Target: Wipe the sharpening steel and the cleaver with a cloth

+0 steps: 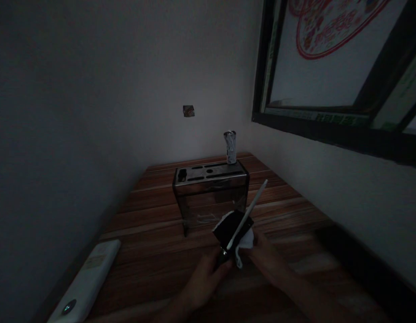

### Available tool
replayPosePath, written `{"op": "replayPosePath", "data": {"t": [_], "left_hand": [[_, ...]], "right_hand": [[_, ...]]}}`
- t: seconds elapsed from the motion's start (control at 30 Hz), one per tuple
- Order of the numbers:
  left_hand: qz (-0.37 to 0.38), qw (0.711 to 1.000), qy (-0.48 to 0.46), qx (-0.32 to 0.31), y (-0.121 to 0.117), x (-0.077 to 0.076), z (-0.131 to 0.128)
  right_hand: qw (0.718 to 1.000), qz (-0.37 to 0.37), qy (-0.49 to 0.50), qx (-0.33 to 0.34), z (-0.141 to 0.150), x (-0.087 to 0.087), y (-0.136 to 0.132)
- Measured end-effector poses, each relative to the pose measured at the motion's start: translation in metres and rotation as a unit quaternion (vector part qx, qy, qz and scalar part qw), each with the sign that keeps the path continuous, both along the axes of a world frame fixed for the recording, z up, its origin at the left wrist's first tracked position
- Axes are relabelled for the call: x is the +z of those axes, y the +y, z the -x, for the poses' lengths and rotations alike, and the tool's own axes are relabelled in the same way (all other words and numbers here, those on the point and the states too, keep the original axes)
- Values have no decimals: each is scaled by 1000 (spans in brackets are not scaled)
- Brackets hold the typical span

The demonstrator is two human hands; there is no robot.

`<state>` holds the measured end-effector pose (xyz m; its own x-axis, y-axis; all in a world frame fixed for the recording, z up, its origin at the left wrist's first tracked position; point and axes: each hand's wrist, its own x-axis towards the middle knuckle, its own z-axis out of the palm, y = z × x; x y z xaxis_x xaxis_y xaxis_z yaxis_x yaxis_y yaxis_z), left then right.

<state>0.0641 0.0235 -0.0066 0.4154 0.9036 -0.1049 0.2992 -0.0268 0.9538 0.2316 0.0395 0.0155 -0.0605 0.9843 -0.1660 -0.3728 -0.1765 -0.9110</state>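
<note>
My left hand [206, 276] is closed around the dark handle of a knife [250, 207]. Its narrow, pale blade points up and to the right. A black and white cloth [247, 240] lies against the blade, and my right hand [260, 251] grips it from the right side, its fingers partly hidden. Just beyond the hands stands a knife block [213, 181] with a slotted metal top and see-through sides. On its right back corner a grey-white, crumpled roll [230, 148] stands upright. Dim light hides finer detail.
The wood-grain table [144, 215] meets walls at the back and right. A white oblong device [90, 278] lies at the front left. A dark-framed window [315, 116] is on the right wall, above a long dark object [362, 264] at the table's right. A wall hole [188, 111] shows behind.
</note>
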Motion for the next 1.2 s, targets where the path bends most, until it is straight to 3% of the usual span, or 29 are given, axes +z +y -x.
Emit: {"op": "replayPosePath", "data": {"t": [0.13, 0.53, 0.93, 1.2], "left_hand": [[-29, 999, 26, 1, 0, -1, 0], [-47, 996, 75, 27, -4, -8, 0], [-49, 995, 83, -5, -3, -2, -3], [-43, 996, 80, -10, -1, 5, -4]], "right_hand": [[998, -11, -63, -10, -2, 3, 0], [999, -39, -36, 7, 1, -7, -3], [996, -26, -75, -36, 0, -9, -3], [996, -38, -79, -12, -4, -2, 2]]}}
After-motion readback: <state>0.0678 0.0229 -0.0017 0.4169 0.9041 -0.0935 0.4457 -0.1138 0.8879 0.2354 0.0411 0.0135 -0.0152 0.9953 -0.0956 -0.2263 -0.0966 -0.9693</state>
